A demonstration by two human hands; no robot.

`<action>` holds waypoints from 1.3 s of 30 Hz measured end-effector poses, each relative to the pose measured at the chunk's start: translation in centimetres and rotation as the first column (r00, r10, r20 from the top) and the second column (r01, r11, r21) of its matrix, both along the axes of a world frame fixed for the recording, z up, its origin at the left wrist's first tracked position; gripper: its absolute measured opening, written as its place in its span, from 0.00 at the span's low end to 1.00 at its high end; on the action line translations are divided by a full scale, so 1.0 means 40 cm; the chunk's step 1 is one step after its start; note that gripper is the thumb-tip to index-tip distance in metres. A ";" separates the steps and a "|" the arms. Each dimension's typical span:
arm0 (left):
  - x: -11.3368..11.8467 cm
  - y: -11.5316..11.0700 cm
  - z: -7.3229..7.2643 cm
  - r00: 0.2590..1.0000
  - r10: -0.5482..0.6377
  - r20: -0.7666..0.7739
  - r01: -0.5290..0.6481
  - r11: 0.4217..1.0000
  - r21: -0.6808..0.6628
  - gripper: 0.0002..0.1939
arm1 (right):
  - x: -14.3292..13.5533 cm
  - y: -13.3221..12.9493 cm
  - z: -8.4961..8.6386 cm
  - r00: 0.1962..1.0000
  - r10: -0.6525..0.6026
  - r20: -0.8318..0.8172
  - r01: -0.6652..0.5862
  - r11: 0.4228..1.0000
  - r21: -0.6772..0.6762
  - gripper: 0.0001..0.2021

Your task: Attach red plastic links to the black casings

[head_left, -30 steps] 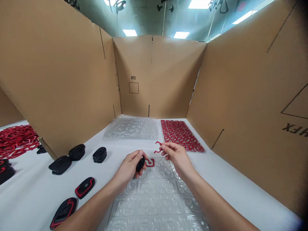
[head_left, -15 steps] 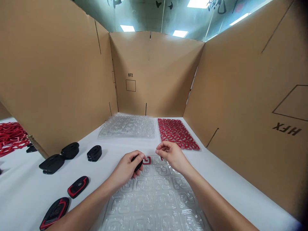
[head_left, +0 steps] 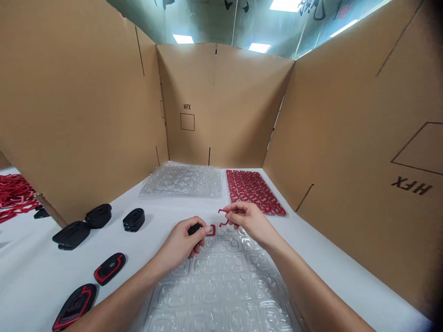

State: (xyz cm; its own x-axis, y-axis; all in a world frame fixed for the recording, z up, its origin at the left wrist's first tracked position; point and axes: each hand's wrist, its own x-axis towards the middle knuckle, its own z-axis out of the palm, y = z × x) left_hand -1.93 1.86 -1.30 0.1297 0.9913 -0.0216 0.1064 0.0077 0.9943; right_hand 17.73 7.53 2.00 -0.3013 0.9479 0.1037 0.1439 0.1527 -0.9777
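My left hand (head_left: 188, 237) is closed around a small black plastic piece (head_left: 194, 228), mostly hidden by the fingers. Between the thumb and fingers of my right hand (head_left: 244, 216) is a thin, bent red trim piece (head_left: 222, 211), held just above the tray. Both hands are over the far end of a clear moulded plastic tray (head_left: 221, 290) with rows of shaped pockets. One red piece (head_left: 211, 230) lies in a pocket beside my left thumb.
Black parts (head_left: 72, 234) and a small black stack (head_left: 134, 220) stand at left, with two red-trimmed black parts (head_left: 110, 269) nearer. Behind lie clear trays (head_left: 183, 182) and a tray filled with red pieces (head_left: 254, 189). Cardboard walls (head_left: 228, 106) enclose the table; red pieces (head_left: 15, 196) lie far left.
My right hand has lifted the red trim piece up from the tray, so more of it shows. My left hand stays near the same place, still around the black piece.
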 end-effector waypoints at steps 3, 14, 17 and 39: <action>0.004 -0.005 0.008 1.000 0.020 -0.004 -0.020 1.000 -0.008 0.14 | -0.010 -0.010 0.001 0.995 0.034 -0.094 -0.039 0.998 -0.053 0.09; 0.015 -0.019 0.025 0.999 0.008 -0.040 -0.003 0.995 0.103 0.10 | -0.052 -0.037 -0.030 0.931 0.069 -0.359 -0.181 0.940 -0.289 0.15; 0.011 -0.017 0.027 0.998 0.062 -0.032 -0.057 0.988 0.143 0.12 | -0.057 -0.045 -0.033 0.927 0.110 -0.358 -0.225 0.928 -0.298 0.16; 0.001 -0.004 0.036 0.986 0.067 0.152 -0.084 0.991 0.105 0.14 | -0.079 -0.074 -0.012 0.977 0.165 -0.137 -0.179 0.980 -0.090 0.12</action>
